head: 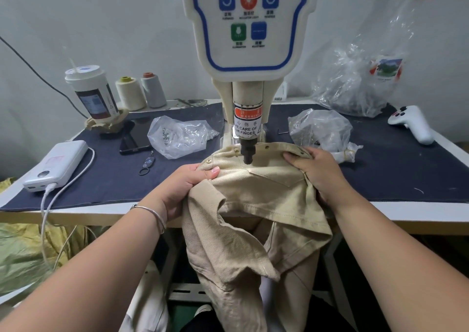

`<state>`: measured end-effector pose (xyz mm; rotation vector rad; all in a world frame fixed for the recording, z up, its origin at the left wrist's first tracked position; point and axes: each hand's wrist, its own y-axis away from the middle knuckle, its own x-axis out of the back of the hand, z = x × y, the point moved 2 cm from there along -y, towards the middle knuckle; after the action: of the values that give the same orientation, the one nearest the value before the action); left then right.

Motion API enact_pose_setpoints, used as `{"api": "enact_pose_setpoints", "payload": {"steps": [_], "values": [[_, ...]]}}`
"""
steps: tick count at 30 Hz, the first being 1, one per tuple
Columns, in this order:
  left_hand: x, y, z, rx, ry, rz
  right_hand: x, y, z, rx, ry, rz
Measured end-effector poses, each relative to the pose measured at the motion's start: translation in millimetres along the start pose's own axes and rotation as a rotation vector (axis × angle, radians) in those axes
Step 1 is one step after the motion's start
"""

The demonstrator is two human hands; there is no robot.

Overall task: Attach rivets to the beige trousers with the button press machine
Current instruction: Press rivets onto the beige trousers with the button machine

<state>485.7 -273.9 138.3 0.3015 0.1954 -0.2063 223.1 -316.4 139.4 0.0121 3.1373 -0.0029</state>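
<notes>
The beige trousers [264, 179] lie under the button press machine [247, 118], with their legs hanging off the table's front edge. The black punch [248, 151] is down on the fabric just below the waistband. Brass rivets [209, 161] show along the waistband, to the left and right of the punch. My left hand [187, 182] grips the cloth left of the punch, thumb on top near a rivet. On the right side, my right hand [317, 169] holds the waistband, its fingers curled over the edge.
Two clear plastic bags of metal parts lie on the dark mat, one on the left [177, 136] and one on the right [319, 128]. A phone [135, 136], power bank [57, 164], cup [91, 90], thread cones [130, 93] and a white controller [413, 123] stand around the machine.
</notes>
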Motion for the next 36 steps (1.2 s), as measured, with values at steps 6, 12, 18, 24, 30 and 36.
{"api": "enact_pose_setpoints", "payload": {"steps": [6,12,18,24,30,36], "values": [[0.7,-1.6,-0.5,0.004,-0.007,0.016,1.8,-0.5,-1.4,-0.004,0.025,-0.007],[3.6,-0.4,-2.2,0.025,-0.02,0.037,2.8,3.1,-4.0,-0.029,-0.01,-0.031],[3.1,-1.3,-2.6,0.072,0.115,0.054,1.3,9.7,-7.2,-0.093,-0.19,-0.029],[4.3,-0.7,-3.6,0.052,0.145,0.068,3.0,9.8,-9.4,-0.135,-0.15,-0.015],[5.4,3.0,-0.3,0.088,0.139,0.009,3.8,22.1,-18.4,-0.313,-0.389,-0.297],[0.8,17.1,14.3,0.124,0.129,-0.064,-2.1,42.2,-31.2,-0.39,-0.476,-0.522]]}}
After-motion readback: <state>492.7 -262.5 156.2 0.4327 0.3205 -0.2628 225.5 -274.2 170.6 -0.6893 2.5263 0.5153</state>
